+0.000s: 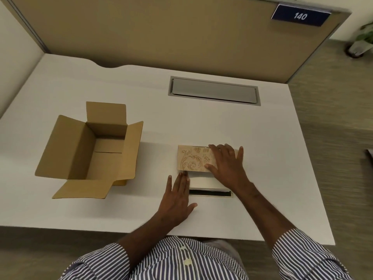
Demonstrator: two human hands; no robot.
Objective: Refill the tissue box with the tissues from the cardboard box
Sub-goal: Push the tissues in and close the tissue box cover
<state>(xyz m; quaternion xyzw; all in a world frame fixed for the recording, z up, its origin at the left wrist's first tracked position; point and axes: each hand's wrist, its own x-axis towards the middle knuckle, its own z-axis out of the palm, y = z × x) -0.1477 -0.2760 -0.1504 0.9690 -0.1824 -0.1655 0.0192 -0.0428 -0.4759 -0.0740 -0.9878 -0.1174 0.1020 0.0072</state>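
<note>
With both hands flat, the right hand (227, 165) atop the gold-patterned rectangular tissue box (192, 160) and the left hand (177, 197) open beside it, the seemingly half-seated white tissues (203, 181) could be jammed.

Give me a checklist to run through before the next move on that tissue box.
1. Cardboard box open, flaps out: ok.
2. Tissues left in the cardboard box: not ok, its visible inside looks empty.
3. Right hand steadying the patterned tissue box: ok, flat on top, no closed grip.
4. Left hand placed: ok, fingertips at the tissue box's near left corner.
5. Tissue box closed: cannot tell; a white panel and dark slot show at its near side.
6. Desk space around the tissue box: ok.
</note>
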